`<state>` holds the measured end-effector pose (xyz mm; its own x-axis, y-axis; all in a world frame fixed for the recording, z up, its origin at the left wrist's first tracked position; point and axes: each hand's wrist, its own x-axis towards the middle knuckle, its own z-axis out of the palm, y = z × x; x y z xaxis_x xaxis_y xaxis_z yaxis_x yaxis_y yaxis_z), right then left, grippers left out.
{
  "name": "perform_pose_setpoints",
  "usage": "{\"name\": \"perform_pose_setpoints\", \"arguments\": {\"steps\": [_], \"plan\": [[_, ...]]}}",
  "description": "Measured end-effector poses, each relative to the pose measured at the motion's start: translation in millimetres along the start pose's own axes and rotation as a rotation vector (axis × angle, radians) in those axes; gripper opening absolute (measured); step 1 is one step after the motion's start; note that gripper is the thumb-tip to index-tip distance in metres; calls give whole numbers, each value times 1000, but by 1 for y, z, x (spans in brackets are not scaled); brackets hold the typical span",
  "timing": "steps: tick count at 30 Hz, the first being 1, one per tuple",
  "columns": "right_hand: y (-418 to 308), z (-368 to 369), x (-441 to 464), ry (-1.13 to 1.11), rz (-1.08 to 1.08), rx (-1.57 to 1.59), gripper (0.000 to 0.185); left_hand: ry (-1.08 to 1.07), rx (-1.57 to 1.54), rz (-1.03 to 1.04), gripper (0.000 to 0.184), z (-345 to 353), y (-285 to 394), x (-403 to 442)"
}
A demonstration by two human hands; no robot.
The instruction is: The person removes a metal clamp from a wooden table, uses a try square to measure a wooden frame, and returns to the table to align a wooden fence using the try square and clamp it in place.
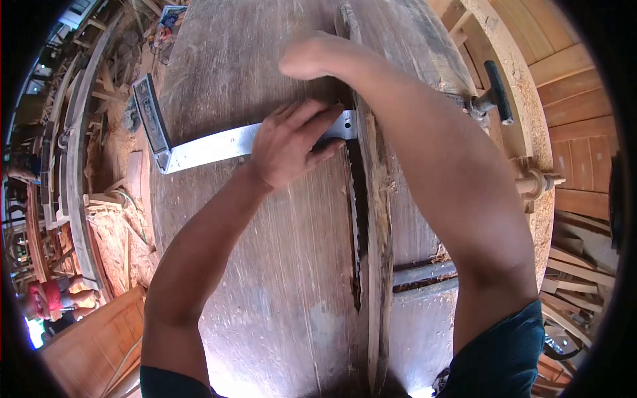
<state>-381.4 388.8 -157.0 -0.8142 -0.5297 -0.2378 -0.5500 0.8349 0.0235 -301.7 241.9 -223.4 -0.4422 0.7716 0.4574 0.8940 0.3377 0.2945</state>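
Note:
A try square lies across a weathered wooden board (pixel 279 252), its metal blade (pixel 211 148) pointing right and its dark stock (pixel 151 116) at the board's left edge. My left hand (pixel 286 140) holds the blade down near its right end, fingers bent over it and the thumb towards the board's ragged right edge. Above the blade, over the board, is my right hand (pixel 312 56). It looks curled and is blurred; its fingers are hidden, so I cannot tell what it holds, if anything.
A long rough wooden strip (pixel 378 265) runs beside the board's right edge. Clamp-like hardware with a black handle (pixel 497 93) stands at the right. Wood scraps and shavings (pixel 119 245) cover the left floor. Panelled doors (pixel 584 146) lean at right. A person in red (pixel 50 298) is at lower left.

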Motion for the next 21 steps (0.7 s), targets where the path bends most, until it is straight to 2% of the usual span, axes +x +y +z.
{"name": "perform_pose_setpoints", "arguments": {"steps": [3,6,9,11,14,17,20,21], "plan": [[-17,-14,2,63,58,170,30,13,-6,1,54,0,-2,0],[4,-11,-7,113,267,390,41,-1,-20,2,54,0,-1,1],[19,-9,-37,564,483,680,52,10,4,6,54,0,0,0],[32,-8,-57,783,689,622,42,7,-10,7,55,0,-1,1],[36,3,-69,908,914,984,47,-5,-11,-2,55,0,-1,1],[7,0,-83,981,1071,972,38,-14,-2,-15,55,0,1,0],[-3,16,-83,555,816,1466,66,-13,-12,-8,54,-1,0,2],[0,19,-83,564,808,1503,73,-16,-9,-12,54,-1,1,1]]}}
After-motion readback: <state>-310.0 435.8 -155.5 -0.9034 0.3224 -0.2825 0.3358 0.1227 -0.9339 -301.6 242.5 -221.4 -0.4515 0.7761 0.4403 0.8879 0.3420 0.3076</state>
